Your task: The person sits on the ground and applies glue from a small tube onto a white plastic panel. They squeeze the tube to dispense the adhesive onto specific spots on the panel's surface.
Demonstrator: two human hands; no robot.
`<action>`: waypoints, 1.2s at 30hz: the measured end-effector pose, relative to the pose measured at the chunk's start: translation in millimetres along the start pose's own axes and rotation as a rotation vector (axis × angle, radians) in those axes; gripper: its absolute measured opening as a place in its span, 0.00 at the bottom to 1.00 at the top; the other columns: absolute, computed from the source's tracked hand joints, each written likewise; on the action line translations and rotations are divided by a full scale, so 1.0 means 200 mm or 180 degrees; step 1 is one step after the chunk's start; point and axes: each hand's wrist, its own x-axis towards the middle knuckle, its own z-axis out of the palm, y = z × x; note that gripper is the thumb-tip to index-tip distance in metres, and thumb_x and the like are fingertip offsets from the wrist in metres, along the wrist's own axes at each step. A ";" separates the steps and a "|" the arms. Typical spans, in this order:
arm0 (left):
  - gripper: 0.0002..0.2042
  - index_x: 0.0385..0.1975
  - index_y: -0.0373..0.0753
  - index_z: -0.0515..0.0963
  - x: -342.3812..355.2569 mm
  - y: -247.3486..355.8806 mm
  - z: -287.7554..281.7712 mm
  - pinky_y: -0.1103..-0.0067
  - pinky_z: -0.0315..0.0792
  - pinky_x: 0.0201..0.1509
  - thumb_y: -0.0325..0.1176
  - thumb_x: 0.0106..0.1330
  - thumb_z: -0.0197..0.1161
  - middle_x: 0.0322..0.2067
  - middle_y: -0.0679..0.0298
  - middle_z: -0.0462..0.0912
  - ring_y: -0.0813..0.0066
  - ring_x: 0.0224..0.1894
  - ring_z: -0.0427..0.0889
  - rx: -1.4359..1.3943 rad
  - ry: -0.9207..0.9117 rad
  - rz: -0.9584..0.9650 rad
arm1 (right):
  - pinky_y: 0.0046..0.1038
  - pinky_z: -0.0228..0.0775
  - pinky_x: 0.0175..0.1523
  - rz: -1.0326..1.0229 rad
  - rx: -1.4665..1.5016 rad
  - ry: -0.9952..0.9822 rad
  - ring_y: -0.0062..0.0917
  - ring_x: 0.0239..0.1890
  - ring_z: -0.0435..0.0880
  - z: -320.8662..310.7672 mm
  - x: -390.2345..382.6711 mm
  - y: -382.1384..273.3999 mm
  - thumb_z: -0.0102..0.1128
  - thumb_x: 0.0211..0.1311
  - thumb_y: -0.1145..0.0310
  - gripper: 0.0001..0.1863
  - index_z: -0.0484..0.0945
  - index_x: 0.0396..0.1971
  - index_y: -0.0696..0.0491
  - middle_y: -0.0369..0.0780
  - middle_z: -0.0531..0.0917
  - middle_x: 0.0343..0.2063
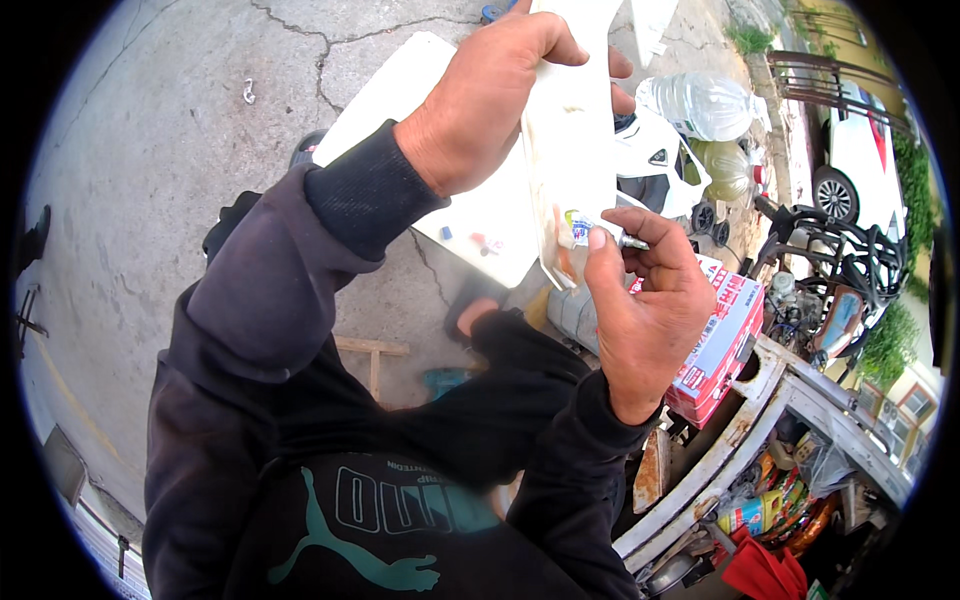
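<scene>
My left hand (480, 105) grips the upper part of a long, narrow white panel (570, 135), thumb over its face and fingers curled round the right edge. My right hand (640, 320) pinches a small metal-tipped piece (630, 240) at the panel's lower end, beside a colourful label (577, 225); whether the label belongs to that piece I cannot tell. Orange-brown stains mark the panel just below. A larger white board (390, 75) lies behind the panel, with a few small bits near its lower corner.
Cracked concrete (170, 130) surrounds a small wooden frame (370, 348). At the right are large plastic bottles (705, 105), a white bag (645, 150), a red-and-white carton (715, 360), a rusty metal cart (790, 390) full of clutter, black metal frames (840, 270) and a parked white car (860, 160).
</scene>
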 end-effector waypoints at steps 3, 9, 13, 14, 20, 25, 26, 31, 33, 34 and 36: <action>0.28 0.68 0.25 0.63 0.00 0.00 0.00 0.64 0.82 0.61 0.36 0.71 0.42 0.58 0.46 0.79 0.54 0.58 0.84 -0.0027 -0.0033 -0.0004 | 0.21 0.71 0.29 -0.0091 -0.0112 0.0038 0.16 0.23 0.83 0.01 0.00 0.02 0.74 0.56 0.75 0.10 0.85 0.37 0.59 0.37 0.86 0.25; 0.29 0.68 0.26 0.62 0.00 -0.01 0.00 0.63 0.82 0.61 0.36 0.70 0.43 0.59 0.46 0.79 0.53 0.58 0.83 -0.0133 -0.0032 -0.0033 | 0.24 0.73 0.30 -0.0170 -0.0266 0.0082 0.20 0.22 0.83 0.01 0.00 0.02 0.75 0.54 0.74 0.10 0.85 0.36 0.57 0.38 0.86 0.24; 0.29 0.68 0.25 0.62 -0.01 -0.01 0.00 0.62 0.82 0.61 0.36 0.70 0.43 0.59 0.45 0.78 0.52 0.59 0.83 -0.0178 -0.0060 -0.0058 | 0.25 0.72 0.30 -0.0323 -0.0480 0.0096 0.22 0.22 0.83 0.03 0.00 0.02 0.74 0.52 0.75 0.10 0.85 0.35 0.56 0.38 0.85 0.24; 0.29 0.68 0.25 0.62 0.00 -0.01 0.00 0.62 0.82 0.62 0.36 0.70 0.43 0.59 0.45 0.78 0.52 0.59 0.83 -0.0154 -0.0085 -0.0056 | 0.25 0.72 0.30 -0.0360 -0.0509 0.0112 0.23 0.22 0.83 0.03 0.00 0.02 0.74 0.52 0.75 0.10 0.84 0.34 0.56 0.38 0.85 0.24; 0.29 0.67 0.24 0.63 0.00 -0.01 0.00 0.63 0.82 0.62 0.37 0.70 0.43 0.59 0.45 0.78 0.52 0.59 0.83 -0.0086 -0.0120 -0.0012 | 0.26 0.73 0.30 -0.0533 -0.0625 0.0172 0.23 0.22 0.82 0.03 -0.01 0.02 0.74 0.50 0.76 0.10 0.84 0.34 0.56 0.38 0.85 0.25; 0.29 0.67 0.24 0.64 0.00 -0.01 0.00 0.62 0.82 0.62 0.37 0.70 0.43 0.59 0.45 0.78 0.52 0.59 0.83 -0.0127 -0.0143 -0.0030 | 0.26 0.74 0.30 -0.0622 -0.0564 0.0321 0.23 0.22 0.83 0.03 -0.01 0.02 0.73 0.50 0.78 0.10 0.84 0.34 0.57 0.37 0.86 0.26; 0.29 0.67 0.24 0.64 0.00 -0.01 0.00 0.62 0.82 0.62 0.37 0.70 0.43 0.59 0.45 0.78 0.52 0.59 0.83 -0.0125 -0.0133 -0.0037 | 0.26 0.74 0.30 -0.0649 -0.0504 0.0357 0.23 0.22 0.83 0.04 -0.01 0.02 0.73 0.50 0.78 0.10 0.84 0.34 0.57 0.37 0.86 0.26; 0.29 0.66 0.24 0.65 0.00 -0.02 0.00 0.62 0.82 0.62 0.38 0.70 0.44 0.59 0.45 0.78 0.52 0.59 0.83 -0.0198 -0.0118 -0.0043 | 0.24 0.74 0.32 -0.0753 -0.0610 0.0278 0.22 0.24 0.83 0.04 0.00 0.02 0.71 0.52 0.80 0.10 0.83 0.35 0.59 0.39 0.87 0.28; 0.29 0.66 0.24 0.65 0.00 -0.02 0.00 0.62 0.82 0.61 0.38 0.70 0.44 0.59 0.45 0.78 0.52 0.59 0.83 -0.0187 -0.0118 -0.0024 | 0.19 0.75 0.35 -0.0643 -0.0721 0.0070 0.16 0.29 0.84 0.03 -0.01 0.02 0.69 0.56 0.84 0.09 0.83 0.38 0.62 0.39 0.88 0.32; 0.27 0.65 0.23 0.66 0.00 -0.02 0.01 0.63 0.81 0.61 0.37 0.72 0.43 0.56 0.45 0.80 0.53 0.57 0.83 -0.0350 -0.0130 -0.0080 | 0.20 0.75 0.34 -0.0659 -0.0774 0.0061 0.16 0.28 0.83 0.03 -0.02 0.01 0.69 0.55 0.83 0.10 0.83 0.38 0.62 0.39 0.88 0.32; 0.24 0.62 0.22 0.69 0.01 -0.02 0.00 0.65 0.80 0.61 0.37 0.77 0.41 0.51 0.46 0.82 0.56 0.53 0.85 -0.0677 -0.0154 -0.0187 | 0.20 0.74 0.33 -0.0695 -0.0882 0.0044 0.16 0.26 0.83 0.03 -0.02 0.00 0.71 0.54 0.82 0.10 0.83 0.37 0.61 0.39 0.88 0.31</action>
